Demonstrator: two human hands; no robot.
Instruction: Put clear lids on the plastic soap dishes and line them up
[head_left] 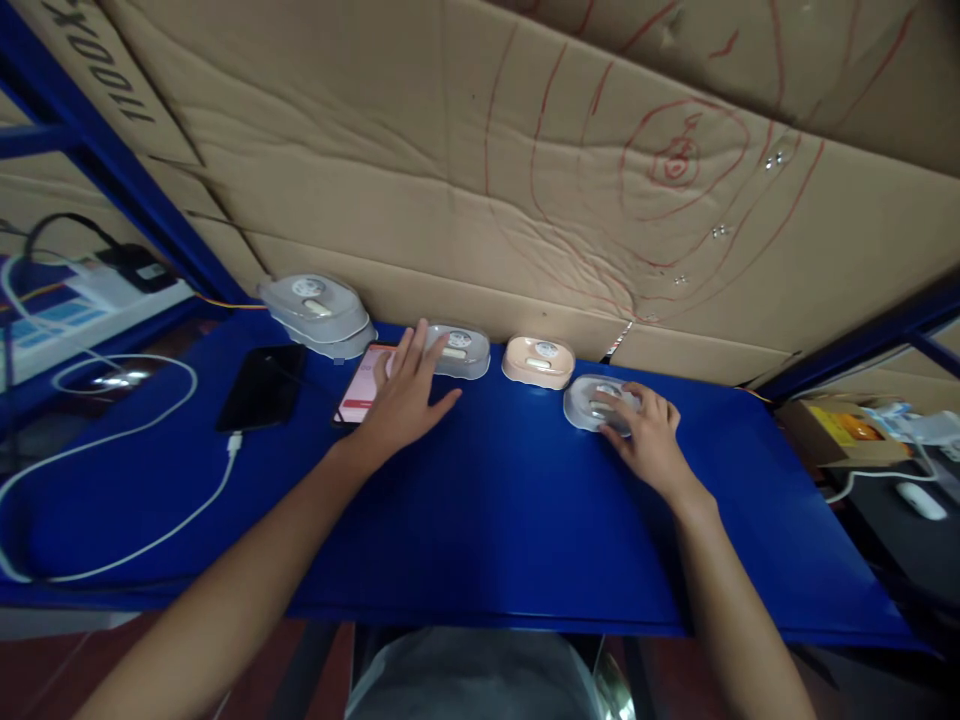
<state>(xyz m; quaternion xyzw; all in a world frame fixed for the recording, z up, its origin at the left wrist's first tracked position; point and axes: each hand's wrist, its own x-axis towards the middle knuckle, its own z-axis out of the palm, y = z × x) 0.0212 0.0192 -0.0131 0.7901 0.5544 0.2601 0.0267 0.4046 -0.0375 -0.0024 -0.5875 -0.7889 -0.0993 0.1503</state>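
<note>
My right hand (643,432) grips a small grey oval plastic box (581,402) at the right of the row, its thumb at the near side and fingers over the top. The box rests on the blue table. My left hand (405,395) is open, fingers spread, over the edge of a phone with a lit pink screen (358,393). Its fingertips reach the left end of another grey box (472,355); whether they touch it I cannot tell. Between the hands sits a peach box (538,362) of the same shape, with a round sticker on its lid.
Stacked grey boxes (319,310) stand at the back left. A dark phone (262,388) with a white cable (214,505) lies left, near a power strip (82,325). A cardboard wall (360,150) rises behind the blue table (480,520). At right are an open carton (847,435) and a white mouse (921,500).
</note>
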